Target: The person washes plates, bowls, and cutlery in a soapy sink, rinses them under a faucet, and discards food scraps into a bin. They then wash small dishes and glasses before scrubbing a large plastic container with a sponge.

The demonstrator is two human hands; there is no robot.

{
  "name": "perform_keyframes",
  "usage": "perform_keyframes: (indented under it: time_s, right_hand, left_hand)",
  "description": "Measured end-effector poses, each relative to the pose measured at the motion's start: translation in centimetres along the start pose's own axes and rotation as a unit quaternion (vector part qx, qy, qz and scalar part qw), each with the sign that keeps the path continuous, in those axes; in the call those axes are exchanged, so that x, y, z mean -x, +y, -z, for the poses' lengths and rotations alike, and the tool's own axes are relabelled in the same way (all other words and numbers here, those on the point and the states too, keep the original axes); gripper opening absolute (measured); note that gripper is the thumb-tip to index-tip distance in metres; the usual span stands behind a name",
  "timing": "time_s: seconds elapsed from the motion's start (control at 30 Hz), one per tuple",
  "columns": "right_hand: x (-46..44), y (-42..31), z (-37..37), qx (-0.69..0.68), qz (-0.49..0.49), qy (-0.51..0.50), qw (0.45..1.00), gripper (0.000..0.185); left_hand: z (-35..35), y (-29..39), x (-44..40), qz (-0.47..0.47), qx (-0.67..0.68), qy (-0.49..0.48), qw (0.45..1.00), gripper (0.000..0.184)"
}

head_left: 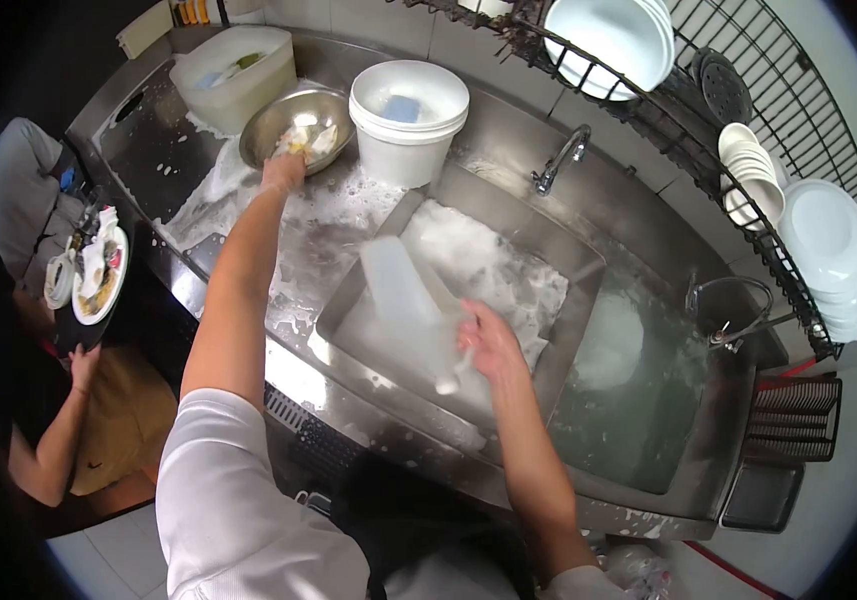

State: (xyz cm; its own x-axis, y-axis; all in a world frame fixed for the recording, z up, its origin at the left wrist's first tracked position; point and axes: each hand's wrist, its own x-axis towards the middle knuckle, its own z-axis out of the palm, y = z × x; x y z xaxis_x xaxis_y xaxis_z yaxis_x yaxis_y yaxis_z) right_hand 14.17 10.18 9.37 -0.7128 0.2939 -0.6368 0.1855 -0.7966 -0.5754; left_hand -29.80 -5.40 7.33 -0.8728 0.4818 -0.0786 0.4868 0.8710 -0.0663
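Observation:
My left hand (285,172) is at the near edge of a metal bowl (253,148), its fingers drawn together beside white and yellow scraps (308,140); what they grip cannot be made out. My right hand (488,340) is over the soapy sink basin (576,305), closed on the edge of a pale translucent container (398,285) blurred by motion. A small white rounded item (446,384) shows just below that hand. Thick foam (468,245) floats in the basin.
A white bucket (406,140) and a plastic tub (233,85) stand behind. At left, a person (83,370) holds a plate of scraps (100,275). A water-filled basin (628,390), faucets (560,160) and a dish rack (648,95) are on the right.

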Motion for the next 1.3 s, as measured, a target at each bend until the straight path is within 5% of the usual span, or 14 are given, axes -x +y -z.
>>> perform_keyframes:
  time_s: [0.27,0.33,0.47,0.53,0.63,0.73,1.03,1.1,1.3]
  right_hand:
    - [1.4,-5.8,-4.8,-0.032,0.043,-0.114,0.992,0.028]
    - [5.2,-7.1,-2.8,0.107,0.166,-0.011,0.98,0.029]
    - [11.6,-7.9,10.2,0.19,0.343,0.133,0.91,0.024]
    - [16.4,-7.8,17.2,0.192,0.367,0.231,0.88,0.026]
    - [20.4,-6.2,30.0,0.175,0.399,0.346,0.831,0.036]
    - [23.3,-5.0,39.0,0.208,0.392,0.435,0.783,0.042]
    - [23.1,-6.6,49.6,0.496,0.376,0.405,0.669,0.045]
    - [22.8,-8.5,50.8,0.63,0.358,0.469,0.505,0.064]
    - [19.7,-11.8,51.9,0.659,0.261,0.454,0.54,0.08]
  left_hand:
    - [2.9,0.0,5.1,-0.077,-0.02,0.085,0.993,0.024]
    - [5.1,0.0,6.8,-0.071,-0.016,0.08,0.994,0.025]
    - [8.1,-0.3,11.9,-0.1,-0.009,0.095,0.99,0.028]
    - [9.9,0.8,16.2,-0.089,-0.025,0.076,0.993,0.026]
    - [8.9,0.7,21.8,-0.194,-0.012,0.2,0.96,0.022]
    - [8.7,2.8,29.6,-0.205,0.023,0.241,0.948,0.021]
    - [6.2,9.5,55.0,-0.091,0.15,0.274,0.945,0.027]
    - [6.0,9.8,60.9,-0.059,0.167,0.247,0.953,0.026]
    - [2.2,7.7,73.3,0.138,0.22,0.253,0.932,0.024]
